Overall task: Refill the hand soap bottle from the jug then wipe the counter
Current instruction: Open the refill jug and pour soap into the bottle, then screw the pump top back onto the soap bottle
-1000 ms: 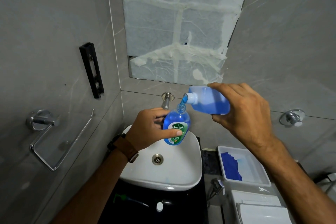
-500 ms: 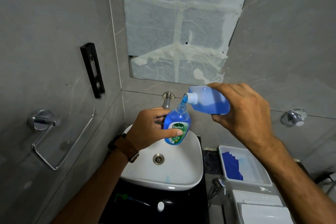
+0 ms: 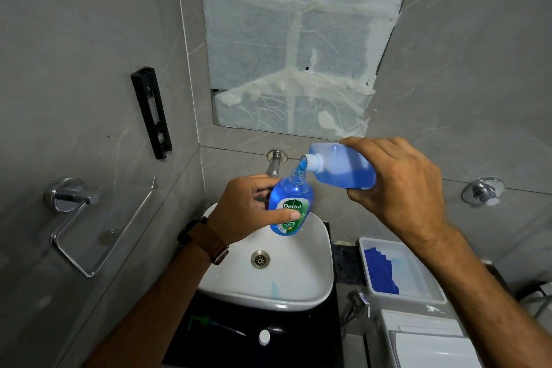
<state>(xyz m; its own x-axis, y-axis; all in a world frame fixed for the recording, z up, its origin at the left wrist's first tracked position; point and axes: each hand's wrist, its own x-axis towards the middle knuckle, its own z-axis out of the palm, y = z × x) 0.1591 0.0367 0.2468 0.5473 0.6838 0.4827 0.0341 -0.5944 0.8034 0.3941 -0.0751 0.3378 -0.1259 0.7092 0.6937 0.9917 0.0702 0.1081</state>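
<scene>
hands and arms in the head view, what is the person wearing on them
Both forearms are bare, with no sleeves in view, and neither the left hand nor the right hand wears a glove. The left wrist carries a wristwatch with a brown leather strap and dark case. No rings or other markings are visible on either of the hands.

Two hands (image 3: 248, 209), two bottles (image 3: 289, 206), one sink (image 3: 298, 290), one tray (image 3: 418, 287).

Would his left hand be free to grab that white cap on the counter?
Probably not yet: the left hand grips the soap bottle under the pouring jug. The white cap itself lies unobstructed.
</scene>
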